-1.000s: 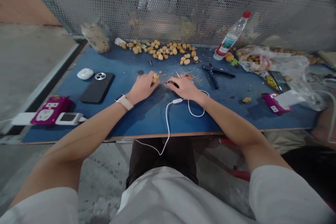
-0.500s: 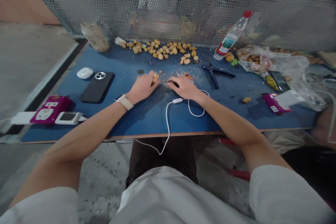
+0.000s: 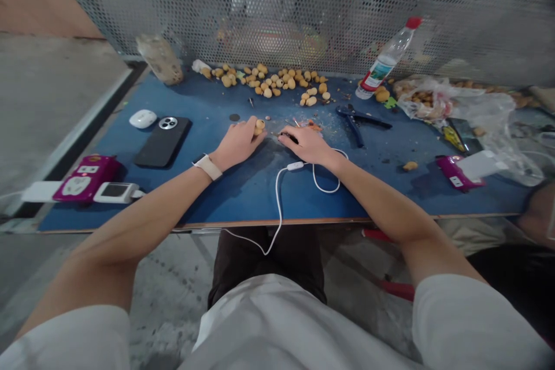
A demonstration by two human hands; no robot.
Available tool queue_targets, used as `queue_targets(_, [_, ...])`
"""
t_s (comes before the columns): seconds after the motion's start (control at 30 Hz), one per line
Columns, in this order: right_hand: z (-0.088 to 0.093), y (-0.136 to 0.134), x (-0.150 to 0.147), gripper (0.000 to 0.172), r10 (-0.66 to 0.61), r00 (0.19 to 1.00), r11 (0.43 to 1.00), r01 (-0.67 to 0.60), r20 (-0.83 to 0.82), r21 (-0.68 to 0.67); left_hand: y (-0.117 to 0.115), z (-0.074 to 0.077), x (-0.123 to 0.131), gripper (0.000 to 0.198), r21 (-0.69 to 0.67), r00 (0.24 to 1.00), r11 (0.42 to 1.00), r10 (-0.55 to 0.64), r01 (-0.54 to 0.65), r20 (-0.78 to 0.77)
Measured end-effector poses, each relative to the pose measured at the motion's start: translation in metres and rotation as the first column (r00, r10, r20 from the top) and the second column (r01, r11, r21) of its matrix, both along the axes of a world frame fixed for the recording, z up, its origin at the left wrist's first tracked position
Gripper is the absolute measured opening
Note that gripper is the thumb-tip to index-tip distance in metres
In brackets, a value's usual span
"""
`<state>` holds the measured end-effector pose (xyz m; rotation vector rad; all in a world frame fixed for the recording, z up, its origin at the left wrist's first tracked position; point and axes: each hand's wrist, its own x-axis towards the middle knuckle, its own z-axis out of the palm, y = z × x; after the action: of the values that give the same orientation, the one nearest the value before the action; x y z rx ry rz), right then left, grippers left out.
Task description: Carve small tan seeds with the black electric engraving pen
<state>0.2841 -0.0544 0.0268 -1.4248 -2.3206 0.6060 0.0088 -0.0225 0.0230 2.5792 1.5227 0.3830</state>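
Back from the front edge of the counter [image 3: 243,202], our left hand [image 3: 236,145] pinches a tan ball [image 3: 259,125]; rightward, our right hand [image 3: 307,144] curls round a dark tool [image 3: 289,137]; we seem to be working the ball, which calls for steady alignment next

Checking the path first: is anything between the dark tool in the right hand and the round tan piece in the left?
Nothing visible is. The left hand holds the round tan piece, the right hand the dark tool, with a small gap between. The white cord lies nearer the person, outside it.
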Motion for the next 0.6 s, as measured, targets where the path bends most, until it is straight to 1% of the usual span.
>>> queue_targets(0.13, [0.0007,-0.0013,0.0002,0.061,0.012,1.000,1.000,-0.012,-0.016,0.005,0.0003,-0.0004,0.0005,0.011,0.001,1.000,1.000,0.001,-0.001,-0.007])
queue_targets(0.3, [0.0030,-0.0035,-0.0015,0.055,-0.012,1.000,1.000,0.012,-0.019,0.000,0.0013,-0.0020,0.0001,0.011,0.001,1.000,1.000,0.007,-0.007,-0.001])
queue_targets(0.37, [0.0033,-0.0036,-0.0019,0.057,-0.016,1.000,1.000,0.016,-0.019,-0.007,0.0018,-0.0024,-0.0008,0.010,0.005,1.000,1.000,-0.002,0.002,0.007])
queue_targets(0.47, [0.0027,-0.0028,-0.0018,0.062,0.009,1.000,1.000,-0.010,-0.030,-0.027,0.0015,-0.0015,-0.0013,0.011,0.006,1.000,1.000,-0.008,0.008,0.006])
queue_targets(0.6, [0.0011,-0.0016,-0.0014,0.059,0.012,1.000,1.000,-0.012,-0.025,-0.006,-0.0009,0.0015,0.0006,0.011,-0.009,1.000,1.000,-0.003,0.003,-0.006])
